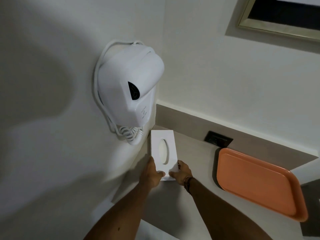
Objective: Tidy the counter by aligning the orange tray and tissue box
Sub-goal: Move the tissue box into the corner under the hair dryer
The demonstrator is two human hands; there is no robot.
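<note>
Counter [195,163]: unlabelled white tissue box [163,153], orange tray [256,182]

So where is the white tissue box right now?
The white rectangular tissue box sits left on the counter by the wall, under the hair dryer, held by both hands.

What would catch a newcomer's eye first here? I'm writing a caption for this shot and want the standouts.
The big white wall-mounted hair dryer dominates the upper left, its coiled cord bunched beneath it. Next comes the orange tray, the only bright colour, lying empty on the counter at right. Between them, the left hand and right hand grip the near end of the white tissue box, close to the left wall.
</note>
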